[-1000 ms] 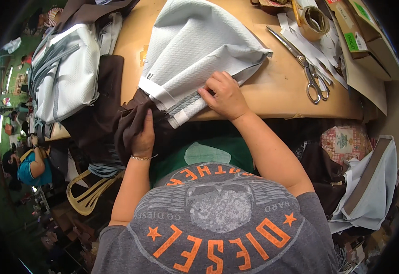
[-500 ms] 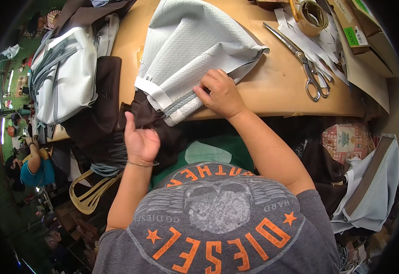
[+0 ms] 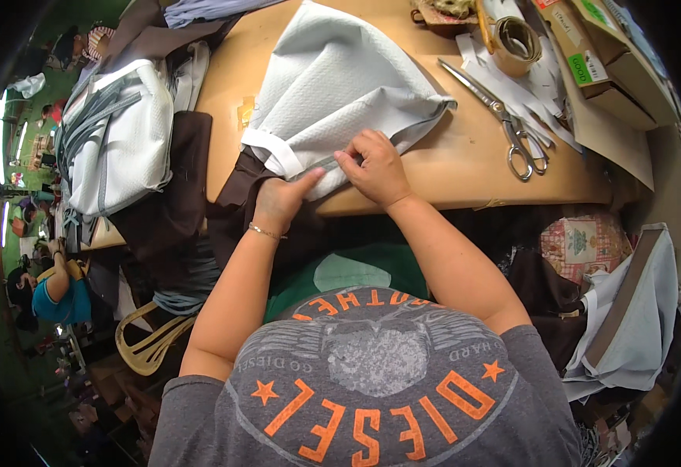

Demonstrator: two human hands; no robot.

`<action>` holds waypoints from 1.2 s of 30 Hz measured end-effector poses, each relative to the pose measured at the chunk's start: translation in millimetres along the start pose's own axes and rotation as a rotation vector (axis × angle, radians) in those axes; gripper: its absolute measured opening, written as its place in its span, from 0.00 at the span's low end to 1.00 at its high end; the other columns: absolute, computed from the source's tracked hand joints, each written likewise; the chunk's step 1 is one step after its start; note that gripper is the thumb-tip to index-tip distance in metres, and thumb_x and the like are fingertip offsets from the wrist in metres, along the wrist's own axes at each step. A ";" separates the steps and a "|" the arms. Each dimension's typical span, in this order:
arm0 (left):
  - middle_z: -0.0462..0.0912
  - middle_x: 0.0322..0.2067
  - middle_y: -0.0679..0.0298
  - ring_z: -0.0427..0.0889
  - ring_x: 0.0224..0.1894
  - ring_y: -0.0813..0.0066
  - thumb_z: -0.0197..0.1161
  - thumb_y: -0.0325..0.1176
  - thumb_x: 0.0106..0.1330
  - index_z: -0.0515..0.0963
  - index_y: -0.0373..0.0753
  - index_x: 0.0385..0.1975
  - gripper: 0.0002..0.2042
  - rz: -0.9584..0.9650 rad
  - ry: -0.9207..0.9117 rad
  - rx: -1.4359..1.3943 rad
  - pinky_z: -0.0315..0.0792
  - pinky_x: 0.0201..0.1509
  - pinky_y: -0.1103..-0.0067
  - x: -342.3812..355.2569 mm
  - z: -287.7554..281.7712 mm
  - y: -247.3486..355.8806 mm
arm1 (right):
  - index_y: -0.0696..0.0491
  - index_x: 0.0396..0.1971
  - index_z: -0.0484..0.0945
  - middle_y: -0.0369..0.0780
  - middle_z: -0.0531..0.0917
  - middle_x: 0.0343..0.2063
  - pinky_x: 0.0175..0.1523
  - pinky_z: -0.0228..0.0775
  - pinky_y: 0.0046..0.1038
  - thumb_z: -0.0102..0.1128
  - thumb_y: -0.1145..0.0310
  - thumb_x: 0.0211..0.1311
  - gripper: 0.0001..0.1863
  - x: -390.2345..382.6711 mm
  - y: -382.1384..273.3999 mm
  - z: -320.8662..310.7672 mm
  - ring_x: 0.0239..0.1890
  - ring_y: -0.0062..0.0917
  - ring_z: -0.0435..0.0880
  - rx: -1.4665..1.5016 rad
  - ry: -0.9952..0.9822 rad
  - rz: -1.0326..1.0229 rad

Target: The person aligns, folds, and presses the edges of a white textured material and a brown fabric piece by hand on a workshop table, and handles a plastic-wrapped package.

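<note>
A pale, textured fabric piece [image 3: 340, 78], sewn into a pouch-like shape, lies on the tan tabletop with its edge toward me. Along that near edge runs a grey strip [image 3: 325, 166], and a short white band [image 3: 272, 148] crosses its left end. My left hand [image 3: 279, 201] grips the edge with the thumb on top; its other fingers are hidden beneath the cloth. Just to the right, my right hand [image 3: 377, 167] pinches the same edge between thumb and curled fingers. Dark brown cloth [image 3: 235, 185] hangs from the piece's left end, beside my left wrist.
Large metal scissors [image 3: 500, 113] lie on the tan table [image 3: 434, 179] at right, beside white scraps, a tape roll [image 3: 518, 47] and cardboard boxes [image 3: 605, 86]. White sewn pieces [image 3: 118, 148] are stacked at left. Another person [image 3: 60, 292] sits far left.
My left hand has moved up and right from beside the cloth and taken hold of its near edge. My right hand stays on the edge, shifted slightly. The view has shifted a little.
</note>
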State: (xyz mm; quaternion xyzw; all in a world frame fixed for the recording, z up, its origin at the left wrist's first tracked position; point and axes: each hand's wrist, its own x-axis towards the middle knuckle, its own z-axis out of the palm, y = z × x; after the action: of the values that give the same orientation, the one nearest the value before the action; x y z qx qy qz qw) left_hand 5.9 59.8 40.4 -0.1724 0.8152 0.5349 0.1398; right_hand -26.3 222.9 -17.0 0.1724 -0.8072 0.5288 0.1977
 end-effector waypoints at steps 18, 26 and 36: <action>0.77 0.32 0.59 0.75 0.35 0.66 0.58 0.46 0.56 0.70 0.38 0.46 0.22 0.275 -0.075 0.700 0.68 0.38 0.75 19.6 43.3 -22.8 | 0.57 0.17 0.74 0.31 0.71 0.17 0.29 0.60 0.17 0.62 0.68 0.50 0.10 -3.4 10.6 -12.5 0.22 0.13 0.66 0.636 -0.022 0.433; 0.75 0.36 0.59 0.72 0.36 0.74 0.63 0.47 0.52 0.70 0.24 0.40 0.29 0.048 0.075 0.000 0.66 0.40 0.81 28.0 55.4 -21.7 | 0.55 0.22 0.76 0.31 0.76 0.22 0.37 0.62 0.15 0.53 0.68 0.57 0.09 -2.8 8.1 -13.2 0.27 0.12 0.69 0.751 -0.007 0.457; 0.76 0.37 0.61 0.74 0.40 0.74 0.63 0.29 0.53 0.70 0.31 0.41 0.16 -0.121 -0.127 -0.646 0.67 0.48 0.79 0.7 47.9 14.6 | 0.56 0.20 0.75 0.34 0.77 0.20 0.35 0.67 0.18 0.51 0.63 0.59 0.14 4.6 4.1 -19.6 0.24 0.16 0.75 0.911 0.146 0.646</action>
State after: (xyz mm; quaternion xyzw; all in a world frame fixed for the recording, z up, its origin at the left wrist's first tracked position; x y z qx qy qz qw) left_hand 1.0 109.1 33.6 -0.2221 0.5814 0.7662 0.1597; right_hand -29.6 242.3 -10.8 -0.0528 -0.4934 0.8681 -0.0134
